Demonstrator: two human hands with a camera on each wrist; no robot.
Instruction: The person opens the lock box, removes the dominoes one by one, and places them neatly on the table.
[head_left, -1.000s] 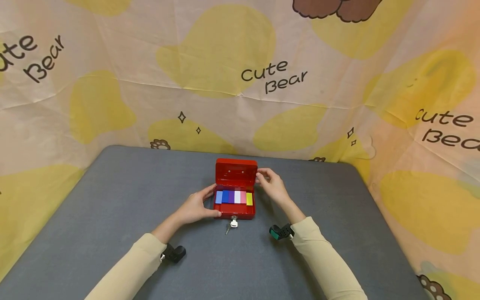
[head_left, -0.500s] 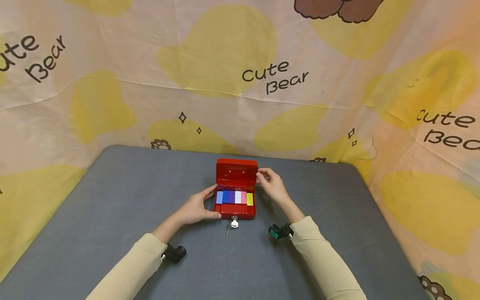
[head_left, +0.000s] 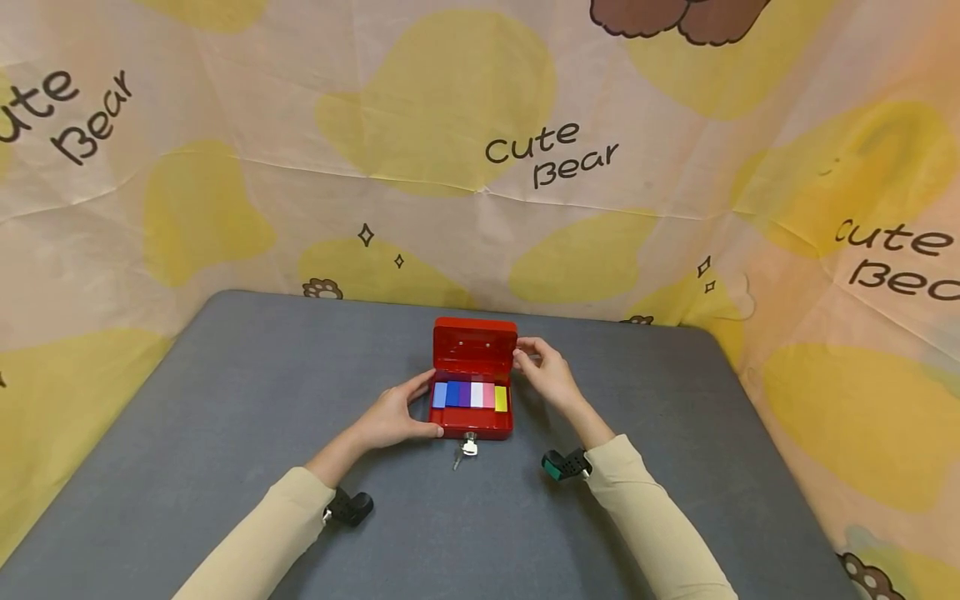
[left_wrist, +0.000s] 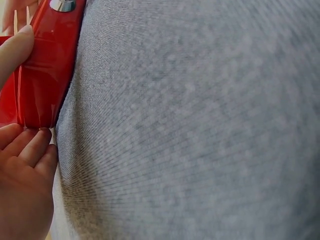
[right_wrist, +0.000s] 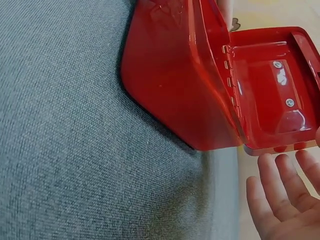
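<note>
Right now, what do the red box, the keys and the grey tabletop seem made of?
Red box: likely painted metal, glossy, judging by sharp reflections and thin walls. Keys: probably metal, from their silvery shine, though small here. Grey tabletop: seemingly covered in matte woven fabric, since the right wrist view shows its weave.

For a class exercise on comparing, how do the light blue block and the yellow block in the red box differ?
Position: the light blue block is at the row's left end, the yellow block at its right. Alignment: the yellow block sits slightly nearer the front than the light blue block. Both lie in the open red box.
</note>
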